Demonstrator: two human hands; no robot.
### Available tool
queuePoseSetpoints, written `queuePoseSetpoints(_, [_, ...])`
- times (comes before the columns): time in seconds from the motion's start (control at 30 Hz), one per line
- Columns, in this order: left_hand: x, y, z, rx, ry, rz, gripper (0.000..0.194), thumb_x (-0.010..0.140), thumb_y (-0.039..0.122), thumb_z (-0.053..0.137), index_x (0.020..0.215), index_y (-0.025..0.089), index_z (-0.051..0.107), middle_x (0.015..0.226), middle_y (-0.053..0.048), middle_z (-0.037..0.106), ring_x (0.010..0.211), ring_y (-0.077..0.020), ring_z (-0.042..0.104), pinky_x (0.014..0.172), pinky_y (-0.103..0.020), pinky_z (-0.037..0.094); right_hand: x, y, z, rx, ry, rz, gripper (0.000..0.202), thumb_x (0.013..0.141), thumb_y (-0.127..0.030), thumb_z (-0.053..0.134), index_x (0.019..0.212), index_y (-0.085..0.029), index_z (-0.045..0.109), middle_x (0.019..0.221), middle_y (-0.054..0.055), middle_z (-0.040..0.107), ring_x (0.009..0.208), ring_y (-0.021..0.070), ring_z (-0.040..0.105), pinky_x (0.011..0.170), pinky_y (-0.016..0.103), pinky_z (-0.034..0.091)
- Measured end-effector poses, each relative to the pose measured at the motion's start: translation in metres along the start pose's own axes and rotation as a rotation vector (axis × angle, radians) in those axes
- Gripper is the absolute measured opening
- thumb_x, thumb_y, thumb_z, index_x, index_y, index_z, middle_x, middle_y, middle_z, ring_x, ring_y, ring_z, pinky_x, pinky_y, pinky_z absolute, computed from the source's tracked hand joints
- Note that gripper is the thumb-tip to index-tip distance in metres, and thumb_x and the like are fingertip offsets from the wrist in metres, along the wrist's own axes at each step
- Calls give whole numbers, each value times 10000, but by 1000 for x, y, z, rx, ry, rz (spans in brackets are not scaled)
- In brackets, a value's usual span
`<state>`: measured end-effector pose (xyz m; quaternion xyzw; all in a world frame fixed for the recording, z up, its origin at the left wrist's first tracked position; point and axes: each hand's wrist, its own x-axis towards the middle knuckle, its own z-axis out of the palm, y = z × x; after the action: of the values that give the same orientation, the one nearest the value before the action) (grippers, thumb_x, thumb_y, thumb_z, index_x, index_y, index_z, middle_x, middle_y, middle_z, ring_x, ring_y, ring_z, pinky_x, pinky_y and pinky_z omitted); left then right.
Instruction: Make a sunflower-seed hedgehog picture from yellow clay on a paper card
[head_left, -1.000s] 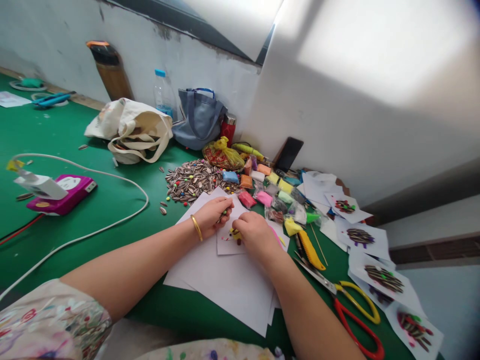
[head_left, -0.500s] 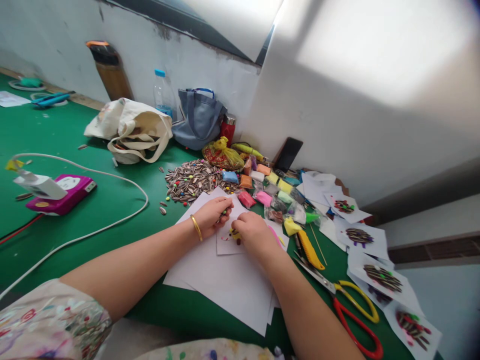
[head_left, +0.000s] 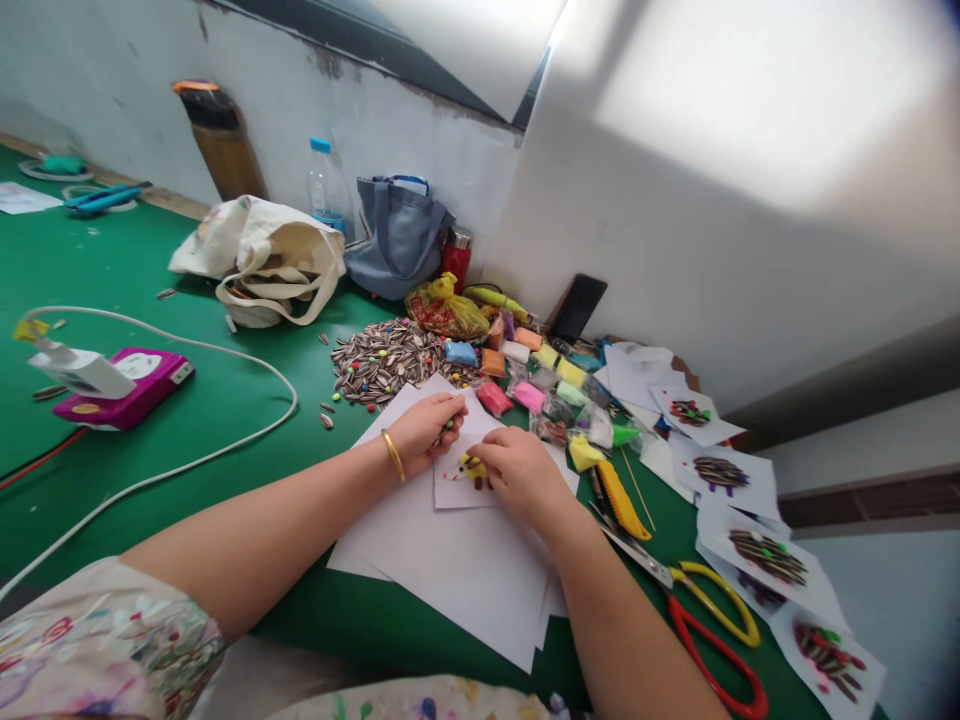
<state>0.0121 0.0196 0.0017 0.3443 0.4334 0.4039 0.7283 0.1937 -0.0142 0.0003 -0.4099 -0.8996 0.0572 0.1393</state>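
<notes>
One yellow clay figure [head_left: 472, 466] lies on one small white card [head_left: 450, 492], atop white paper sheets [head_left: 469, 575] at the near edge of the table surface [head_left: 225, 400]. The right hand [head_left: 523, 478] bunches its fingertips at the figure's right side; whether they pinch anything cannot be told. The left hand [head_left: 429, 432] curls closed around small pieces [head_left: 448, 426]. Along the surface's right edge lie four seed pictures [head_left: 720, 473], a fifth partly covered, beside one pair of scissors [head_left: 663, 574].

Looked like a makeshift craft workspace. Had a green tabletop [head_left: 112, 250] against a scuffed wall [head_left: 112, 90], spread with heaped striped seeds [head_left: 390, 360], bagged coloured clay [head_left: 529, 397], scissors [head_left: 660, 572], a yellow cutter [head_left: 622, 500] and white paper [head_left: 457, 570]. Also showed seed-covered pictures [head_left: 765, 555] lined up down the right side.
</notes>
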Motion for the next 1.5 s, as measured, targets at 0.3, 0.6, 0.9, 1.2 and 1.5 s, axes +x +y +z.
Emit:
queuePoseSetpoints(0.3, [2,-1,-1,-15,-8,1,187,870,316,542,759,173,492,606,52,440,367,-18,337,326,-128,151,1,4,5,34,-8,-58,358,767,-35,552,999,-239,733,931,43,696,846,196,581,794,325,410])
queuePoseSetpoints(0.6, [2,-1,-1,-15,-1,-1,196,866,330,551,762,174,495,601,53,440,367,-17,341,326,-125,154,2,4,9,50,-12,-83,304,787,-39,563,963,-219,734,919,57,699,865,195,588,811,318,418])
queuePoseSetpoints(0.9, [1,-1,-4,-68,-30,-19,232,880,375,547,793,160,524,619,44,452,377,-13,347,326,-114,166,-2,0,3,37,77,-11,337,825,-83,531,1088,-227,685,962,62,692,888,210,588,815,330,413])
queuePoseSetpoints(1.2, [-4,3,0,-166,-140,-162,148,838,270,500,795,140,558,613,35,445,369,-19,339,303,-119,152,4,9,0,-14,354,305,209,910,-313,551,757,-189,620,785,54,628,800,212,555,759,331,384])
queuePoseSetpoints(1.5, [-12,-3,7,21,-170,-74,163,814,292,565,732,157,524,597,32,473,382,-29,361,327,-128,193,14,-6,1,357,480,228,122,873,-310,624,915,-211,682,895,49,644,904,210,573,832,347,436])
